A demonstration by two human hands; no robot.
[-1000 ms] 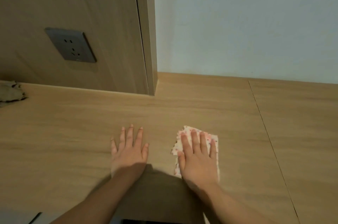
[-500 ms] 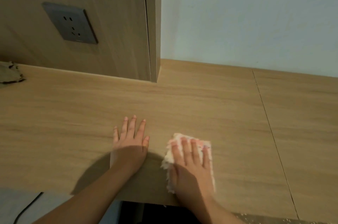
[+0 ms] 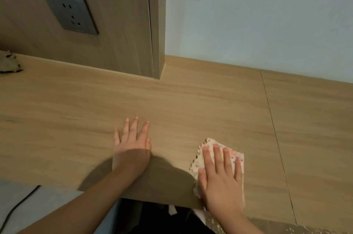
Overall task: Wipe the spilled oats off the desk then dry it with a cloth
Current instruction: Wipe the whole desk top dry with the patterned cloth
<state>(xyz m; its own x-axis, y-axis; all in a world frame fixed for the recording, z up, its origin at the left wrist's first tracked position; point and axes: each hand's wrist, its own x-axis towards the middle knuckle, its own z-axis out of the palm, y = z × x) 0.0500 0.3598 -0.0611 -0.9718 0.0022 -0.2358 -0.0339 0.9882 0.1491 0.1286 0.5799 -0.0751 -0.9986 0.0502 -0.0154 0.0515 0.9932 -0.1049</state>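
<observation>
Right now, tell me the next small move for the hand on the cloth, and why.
Probably push the cloth away from the front edge: the right hand presses it flat beside that edge, and bare desk lies ahead.

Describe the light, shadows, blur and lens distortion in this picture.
Head view throughout: dim, flat light, no glare; a soft shadow lies on the desk between the left hand and right hand; wood grain looks slightly smeared; the wide lens tilts the wall socket and slightly bows the desk seam.
</observation>
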